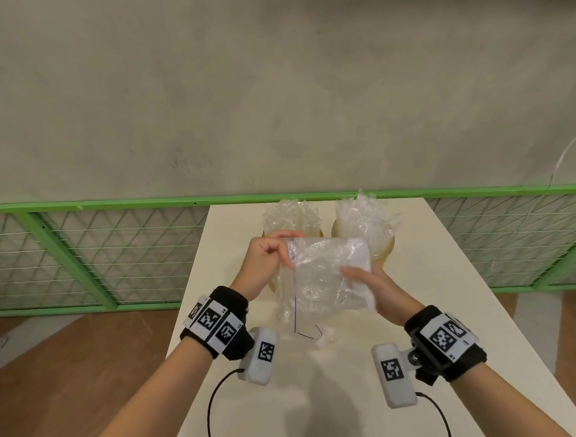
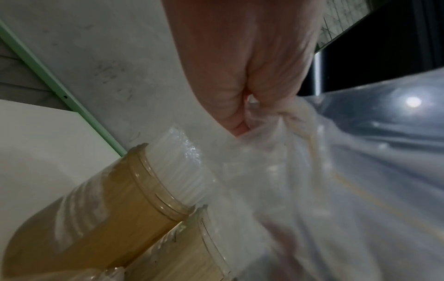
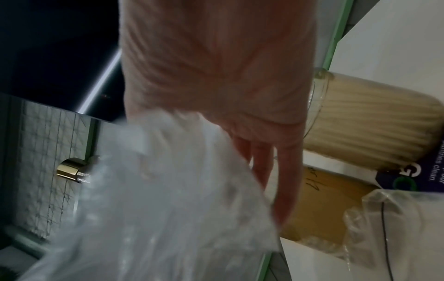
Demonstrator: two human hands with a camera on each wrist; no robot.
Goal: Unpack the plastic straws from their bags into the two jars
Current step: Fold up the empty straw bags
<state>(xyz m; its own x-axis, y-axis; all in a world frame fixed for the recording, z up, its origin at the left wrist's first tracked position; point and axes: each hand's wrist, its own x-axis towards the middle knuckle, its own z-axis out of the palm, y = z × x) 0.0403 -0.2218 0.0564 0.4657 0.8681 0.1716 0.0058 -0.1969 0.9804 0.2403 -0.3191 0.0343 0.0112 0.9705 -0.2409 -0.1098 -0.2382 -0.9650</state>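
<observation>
Two amber jars stand at the far end of the white table (image 1: pixel 449 310), both packed with clear straws: the left bunch (image 1: pixel 291 218) and the right bunch (image 1: pixel 362 215). The right jar (image 1: pixel 385 247) shows its amber wall. Above the table in front of them I hold a clear zip bag of straws (image 1: pixel 328 272). My left hand (image 1: pixel 281 251) pinches its upper left corner, also seen up close as the pinch (image 2: pixel 250 108). My right hand (image 1: pixel 358 274) grips the bag's right side, thumb on top, fingers (image 3: pixel 283 171) stretched underneath.
An empty crumpled bag (image 1: pixel 304 330) with a dark zip line lies on the table under the held one. A green mesh railing (image 1: pixel 83 253) runs behind the table, with a grey wall beyond. One jar (image 3: pixel 360 125) carries a dark blue label (image 3: pixel 427 171).
</observation>
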